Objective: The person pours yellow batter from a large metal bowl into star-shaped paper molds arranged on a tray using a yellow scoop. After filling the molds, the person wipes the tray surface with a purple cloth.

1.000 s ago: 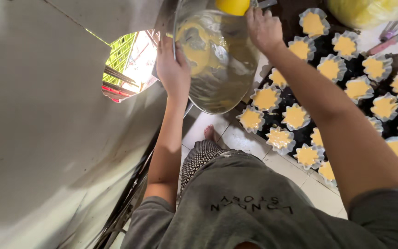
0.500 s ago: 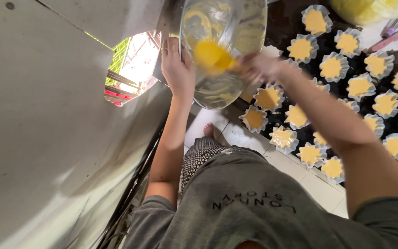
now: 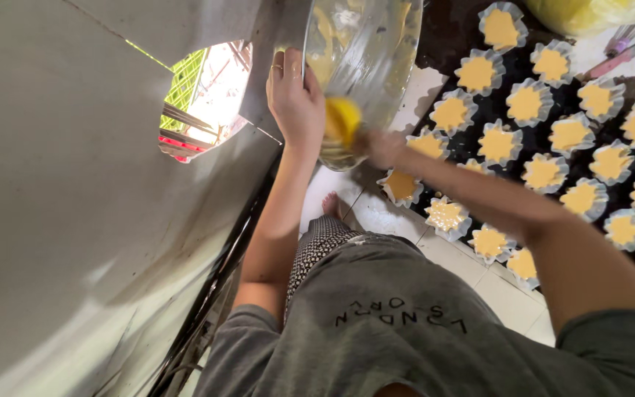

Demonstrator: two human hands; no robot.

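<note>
Metal bowl: round, shiny, streaked inside with yellow batter; tilted steeply on its side, above the edge of the table, its lower rim turned toward the filled cups.

Left hand: fingers are closed over the near rim of the bowl, so the grip is clamped on the bowl; a ring is worn on one finger.

Right hand: blurred, at the bowl's lower rim. The grip is closed on a tool whose yellow head is pressed against the inside of the bowl near the rim; the handle is hidden within the fist.

Paper cups: many white fluted cups, each filled with yellow batter, set in rows on a dark tray to the right of the bowl. The nearest cup lies just below the right hand.

Yellow bag: a bulging clear bag of yellow material, seen at the top edge beyond the cups.

Person's clothing: a grey shirt and patterned trousers; a bare foot is seen on the tiled floor below the bowl.

Grey panel: a large pale surface fills the left side, with a bright opening through which a green crate is seen.
</note>
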